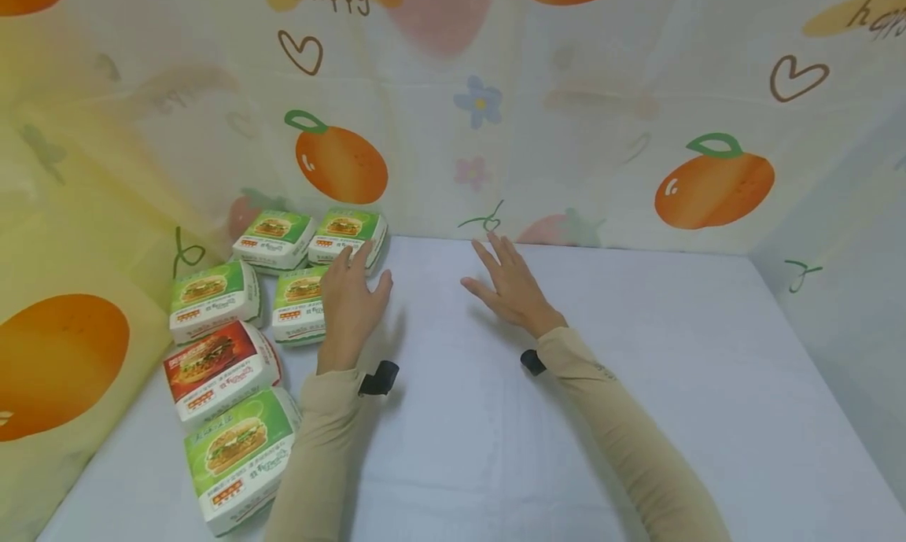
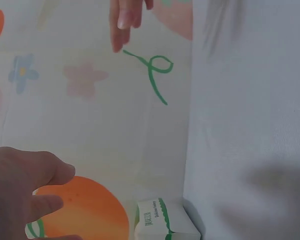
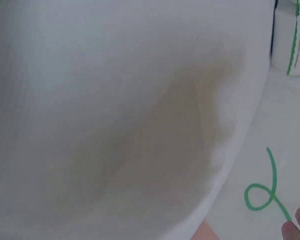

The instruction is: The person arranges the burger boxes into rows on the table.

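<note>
My left hand point(image 1: 351, 302) hovers with fingers spread and nothing in it, overlapping in the head view the edges of a back green burger box point(image 1: 344, 234) and the green burger box point(image 1: 293, 310) in front of it. Whether it touches either cannot be told. To the right, my right hand point(image 1: 513, 286) is held over the white surface, fingers extended and holding nothing. In the left wrist view, left-hand fingers point(image 2: 45, 172) show at lower left and the right hand point(image 2: 127, 20) at the top. Fingertips point(image 3: 296, 227) appear at lower right in the right wrist view.
More burger boxes stand at left: a green one point(image 1: 274, 239) at the back, another point(image 1: 215, 298) by the wall, a red one point(image 1: 221, 369), and a large green one point(image 1: 244, 455) in front. A printed curtain point(image 1: 559, 156) borders the back of the white tabletop point(image 1: 672, 353).
</note>
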A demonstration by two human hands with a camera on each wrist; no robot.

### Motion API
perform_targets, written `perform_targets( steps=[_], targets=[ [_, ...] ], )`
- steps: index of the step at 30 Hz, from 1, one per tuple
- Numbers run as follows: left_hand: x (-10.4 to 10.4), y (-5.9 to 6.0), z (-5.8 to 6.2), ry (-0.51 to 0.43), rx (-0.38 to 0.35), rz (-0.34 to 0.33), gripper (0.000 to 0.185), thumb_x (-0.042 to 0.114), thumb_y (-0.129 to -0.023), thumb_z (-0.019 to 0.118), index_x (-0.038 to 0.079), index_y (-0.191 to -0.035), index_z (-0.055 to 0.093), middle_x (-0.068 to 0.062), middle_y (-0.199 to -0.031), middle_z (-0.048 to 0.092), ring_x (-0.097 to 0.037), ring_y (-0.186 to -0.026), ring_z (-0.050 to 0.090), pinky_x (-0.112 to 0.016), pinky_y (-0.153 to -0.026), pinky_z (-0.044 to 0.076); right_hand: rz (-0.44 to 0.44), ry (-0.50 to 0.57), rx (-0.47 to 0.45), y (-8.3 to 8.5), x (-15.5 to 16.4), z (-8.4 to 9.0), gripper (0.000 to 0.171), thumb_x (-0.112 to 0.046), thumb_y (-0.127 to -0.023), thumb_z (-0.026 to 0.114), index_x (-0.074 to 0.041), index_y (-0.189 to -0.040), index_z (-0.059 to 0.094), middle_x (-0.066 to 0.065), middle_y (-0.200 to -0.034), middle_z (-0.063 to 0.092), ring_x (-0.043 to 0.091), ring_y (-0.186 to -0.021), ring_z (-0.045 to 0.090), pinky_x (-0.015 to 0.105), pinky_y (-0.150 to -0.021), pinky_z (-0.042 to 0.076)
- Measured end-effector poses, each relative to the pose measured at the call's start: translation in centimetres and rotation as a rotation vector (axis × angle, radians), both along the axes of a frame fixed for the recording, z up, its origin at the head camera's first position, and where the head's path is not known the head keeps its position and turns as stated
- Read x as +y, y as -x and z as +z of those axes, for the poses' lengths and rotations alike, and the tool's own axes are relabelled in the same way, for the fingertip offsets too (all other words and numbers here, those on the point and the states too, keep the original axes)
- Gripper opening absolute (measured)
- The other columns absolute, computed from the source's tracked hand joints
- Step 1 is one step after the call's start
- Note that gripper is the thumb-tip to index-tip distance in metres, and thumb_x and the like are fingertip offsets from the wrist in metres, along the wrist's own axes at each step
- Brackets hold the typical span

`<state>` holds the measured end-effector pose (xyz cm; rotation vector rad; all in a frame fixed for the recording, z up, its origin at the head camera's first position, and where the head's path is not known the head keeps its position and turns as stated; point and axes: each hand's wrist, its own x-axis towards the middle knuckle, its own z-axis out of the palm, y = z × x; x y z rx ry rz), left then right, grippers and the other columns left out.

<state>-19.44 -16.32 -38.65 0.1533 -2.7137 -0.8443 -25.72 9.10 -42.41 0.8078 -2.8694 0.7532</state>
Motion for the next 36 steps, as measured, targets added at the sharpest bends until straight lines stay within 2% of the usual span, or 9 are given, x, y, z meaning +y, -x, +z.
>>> perform_targets(
  steps=[4, 8, 10, 14, 18, 23, 29, 36],
  targets=[
    [-0.1, -0.9, 0.4, 0.003, 0.029, 0.002, 0.055, 0.028, -0.096, 0.059, 0.009, -0.147, 0.046, -0.025, -0.152, 0.039, -0.043, -0.142, 0.035, -0.060, -0.117, 0.024, 0.010, -0.001, -0.002, -0.2, -0.6, -0.2, 0.071, -0.050, -0.102, 0.044, -0.014, -0.159, 0.021, 0.016, -0.167, 0.011, 0.041, -0.154, 0.007, 0.061, -0.121, 0.016],
    [-0.4, -1.6, 0.8, -0.002, 0.018, 0.023, 0.057, 0.027, -0.095, 0.060, 0.008, -0.147, 0.045, -0.026, -0.151, 0.040, -0.044, -0.140, 0.037, -0.060, -0.116, 0.025, 0.014, 0.005, -0.028, -0.4, -1.1, -0.3, 0.072, -0.051, -0.102, 0.044, -0.016, -0.159, 0.019, 0.015, -0.167, 0.009, 0.039, -0.154, 0.005, 0.062, -0.121, 0.015],
    [-0.7, -1.8, 0.8, -0.021, 0.008, 0.042, 0.057, 0.027, -0.095, 0.060, 0.009, -0.148, 0.045, -0.026, -0.152, 0.039, -0.045, -0.141, 0.036, -0.061, -0.116, 0.025, 0.012, 0.016, -0.042, -0.5, -1.5, -0.3, 0.072, -0.052, -0.101, 0.044, -0.017, -0.160, 0.019, 0.014, -0.168, 0.008, 0.038, -0.155, 0.004, 0.062, -0.121, 0.015],
    [-1.5, -2.2, 0.4, -0.065, 0.032, 0.077, 0.057, 0.025, -0.094, 0.061, 0.008, -0.146, 0.047, -0.026, -0.151, 0.041, -0.044, -0.141, 0.037, -0.060, -0.115, 0.027, 0.022, 0.048, -0.038, -0.6, -2.4, -0.5, 0.073, -0.051, -0.101, 0.046, -0.015, -0.159, 0.021, 0.014, -0.167, 0.011, 0.039, -0.154, 0.007, 0.063, -0.121, 0.017],
    [-1.9, -2.6, 0.1, -0.079, 0.067, 0.121, 0.055, 0.024, -0.093, 0.062, 0.006, -0.144, 0.049, -0.024, -0.146, 0.047, -0.042, -0.137, 0.042, -0.058, -0.113, 0.031, 0.040, 0.073, -0.037, -0.7, -3.2, -0.5, 0.072, -0.050, -0.101, 0.048, -0.014, -0.158, 0.024, 0.015, -0.166, 0.015, 0.038, -0.154, 0.011, 0.056, -0.123, 0.017],
    [-2.4, -2.8, -0.1, -0.095, 0.061, 0.200, 0.053, 0.025, -0.093, 0.061, 0.007, -0.142, 0.050, -0.023, -0.142, 0.050, -0.043, -0.134, 0.044, -0.061, -0.109, 0.032, 0.039, 0.088, -0.062, -0.9, -4.0, -0.6, 0.072, -0.050, -0.100, 0.050, -0.014, -0.157, 0.027, 0.014, -0.165, 0.020, 0.035, -0.154, 0.015, 0.052, -0.124, 0.018],
    [-3.1, -3.1, 0.0, -0.096, -0.028, 0.276, 0.060, 0.027, -0.094, 0.062, 0.009, -0.148, 0.044, -0.024, -0.148, 0.044, -0.044, -0.138, 0.038, -0.064, -0.110, 0.028, 0.056, 0.106, -0.082, -1.2, -5.3, -0.5, 0.072, -0.050, -0.099, 0.053, -0.014, -0.157, 0.029, 0.015, -0.164, 0.023, 0.035, -0.153, 0.018, 0.050, -0.124, 0.019],
    [-4.1, -3.5, -0.2, -0.068, -0.148, 0.291, 0.069, 0.027, -0.094, 0.062, 0.009, -0.154, 0.032, -0.029, -0.156, 0.029, -0.048, -0.144, 0.025, -0.065, -0.117, 0.019, 0.067, 0.085, -0.105, -1.7, -7.1, -0.5, 0.071, -0.051, -0.099, 0.052, -0.016, -0.157, 0.029, 0.009, -0.165, 0.023, 0.031, -0.154, 0.019, 0.046, -0.125, 0.020]
  ],
)
